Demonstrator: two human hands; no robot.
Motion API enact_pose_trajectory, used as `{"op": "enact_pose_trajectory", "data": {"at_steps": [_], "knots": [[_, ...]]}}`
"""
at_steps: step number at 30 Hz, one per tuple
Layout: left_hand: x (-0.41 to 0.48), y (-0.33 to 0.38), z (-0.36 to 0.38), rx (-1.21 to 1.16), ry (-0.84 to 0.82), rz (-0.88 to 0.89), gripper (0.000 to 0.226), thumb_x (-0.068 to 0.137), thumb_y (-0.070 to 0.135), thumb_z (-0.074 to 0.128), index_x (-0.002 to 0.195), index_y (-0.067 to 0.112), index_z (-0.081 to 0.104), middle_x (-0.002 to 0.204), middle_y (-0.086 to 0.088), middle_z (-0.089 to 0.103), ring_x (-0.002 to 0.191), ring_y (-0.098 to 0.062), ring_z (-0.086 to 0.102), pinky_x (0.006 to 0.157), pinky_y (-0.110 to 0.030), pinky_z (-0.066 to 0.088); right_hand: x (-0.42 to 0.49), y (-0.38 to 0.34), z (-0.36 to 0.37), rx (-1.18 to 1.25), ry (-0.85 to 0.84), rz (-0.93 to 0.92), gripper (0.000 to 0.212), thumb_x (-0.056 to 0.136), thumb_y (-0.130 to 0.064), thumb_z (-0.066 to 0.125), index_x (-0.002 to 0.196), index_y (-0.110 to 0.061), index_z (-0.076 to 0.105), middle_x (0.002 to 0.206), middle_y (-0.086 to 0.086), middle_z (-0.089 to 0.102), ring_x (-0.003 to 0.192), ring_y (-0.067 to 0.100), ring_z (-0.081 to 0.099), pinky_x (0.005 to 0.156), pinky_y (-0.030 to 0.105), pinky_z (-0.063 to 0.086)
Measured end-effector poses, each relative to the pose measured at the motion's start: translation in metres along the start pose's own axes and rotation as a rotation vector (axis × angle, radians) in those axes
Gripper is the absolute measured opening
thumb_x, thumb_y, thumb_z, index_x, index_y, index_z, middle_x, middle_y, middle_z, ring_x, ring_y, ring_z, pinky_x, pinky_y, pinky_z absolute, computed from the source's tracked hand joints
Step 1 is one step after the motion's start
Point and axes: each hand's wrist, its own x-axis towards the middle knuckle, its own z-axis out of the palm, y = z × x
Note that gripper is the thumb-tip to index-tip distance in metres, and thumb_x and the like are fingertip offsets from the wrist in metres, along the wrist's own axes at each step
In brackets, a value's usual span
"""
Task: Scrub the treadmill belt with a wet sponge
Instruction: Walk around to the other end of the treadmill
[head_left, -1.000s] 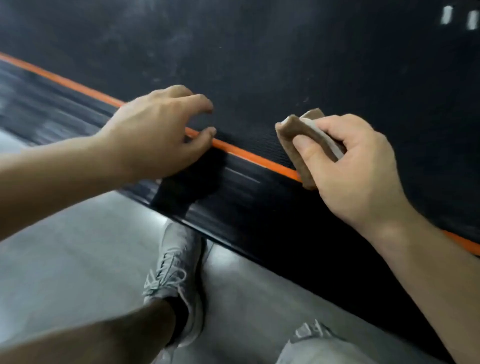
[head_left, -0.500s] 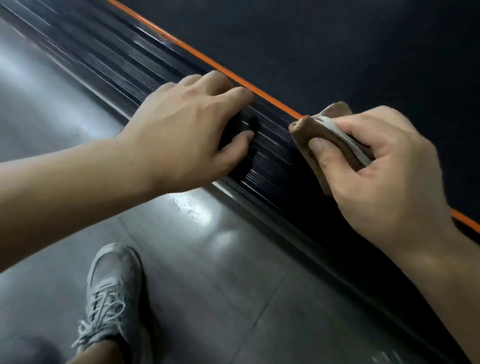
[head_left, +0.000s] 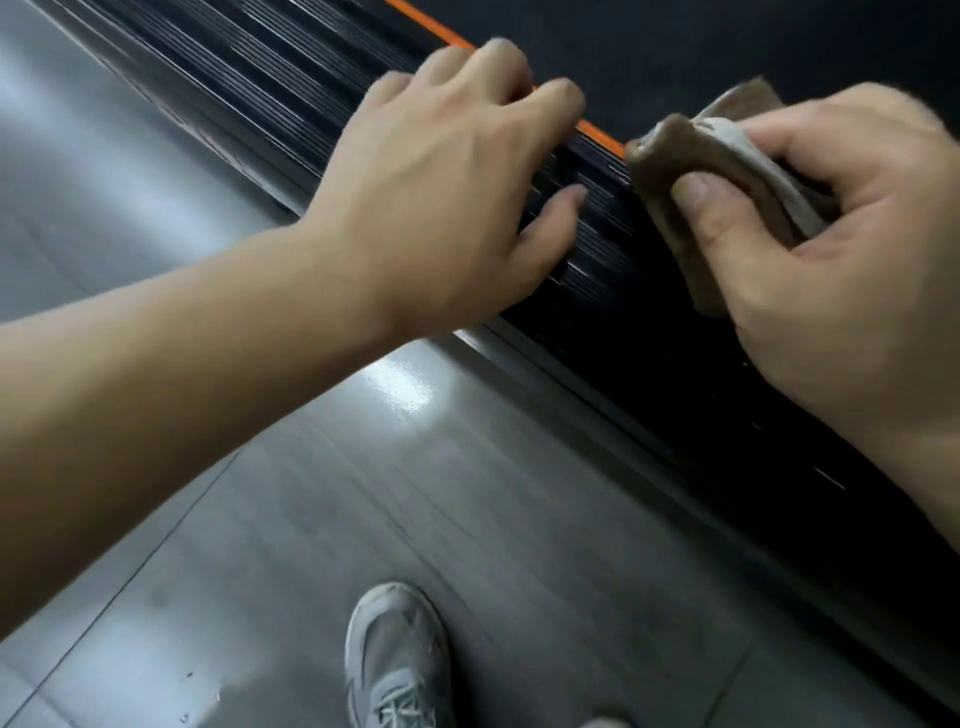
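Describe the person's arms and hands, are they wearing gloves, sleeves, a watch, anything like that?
Nothing worn shows. The left hand and right hand are bare: no gloves, no rings on the fingers in view. The left forearm and right forearm are bare to the frame edge, with no sleeve, watch or band at either wrist. The visible nails are short and unpainted.

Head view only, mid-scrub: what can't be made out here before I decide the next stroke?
Sponge: head view, its underside and any contact with the treadmill belt are hidden by the right hand; wetness not readable.
Treadmill belt: cut off by the top and right edges; too dark to show dirt.
Left hand: fingertips motion-blurred, contact with the side rail unclear.
Shoe: cut off by the bottom edge.
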Motion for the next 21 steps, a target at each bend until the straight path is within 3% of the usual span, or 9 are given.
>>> {"op": "enact_pose_trajectory", "data": {"at_steps": [6, 13, 17, 21], "knots": [[0.039, -0.043, -0.013, 0.06, -0.035, -0.005, 0.058, 0.094, 0.056, 0.039, 0.14, 0.022, 0.052, 0.135, -0.009, 0.055, 0.12, -0.036, 0.054, 0.098, -0.051, 0.043, 0.039, -0.001, 0.016, 0.055, 0.058, 0.052, 0.016, 0.095, -0.033, 0.066, 0.107, -0.024, 0.074, 0.098, 0.0, 0.062, 0.089, 0.002, 0.053, 0.077, 0.003, 0.037], [0.062, -0.089, -0.028, 0.093, -0.088, -0.026, 0.062, 0.093, 0.057, 0.037, 0.141, 0.022, 0.053, 0.135, -0.01, 0.056, 0.12, -0.038, 0.056, 0.098, -0.051, 0.044, 0.089, -0.014, 0.031, 0.106, 0.068, 0.078, 0.017, 0.094, -0.033, 0.067, 0.105, -0.022, 0.074, 0.096, 0.0, 0.06, 0.086, 0.007, 0.055, 0.074, 0.01, 0.043], [0.068, -0.128, -0.035, 0.057, -0.071, -0.043, 0.06, 0.093, 0.057, 0.037, 0.14, 0.023, 0.054, 0.134, -0.008, 0.057, 0.119, -0.036, 0.057, 0.098, -0.05, 0.045, 0.12, -0.042, 0.059, 0.071, 0.069, 0.092, 0.018, 0.094, -0.033, 0.066, 0.105, -0.023, 0.075, 0.097, 0.002, 0.062, 0.089, 0.009, 0.055, 0.074, 0.014, 0.043], [0.068, -0.197, -0.043, 0.009, -0.09, -0.041, 0.061, 0.093, 0.058, 0.036, 0.141, 0.024, 0.052, 0.135, -0.007, 0.057, 0.119, -0.035, 0.056, 0.099, -0.05, 0.043, 0.148, -0.093, 0.101, 0.04, 0.082, 0.098, 0.019, 0.096, -0.033, 0.065, 0.107, -0.02, 0.074, 0.097, 0.003, 0.063, 0.088, 0.005, 0.052, 0.074, 0.006, 0.041]]}}
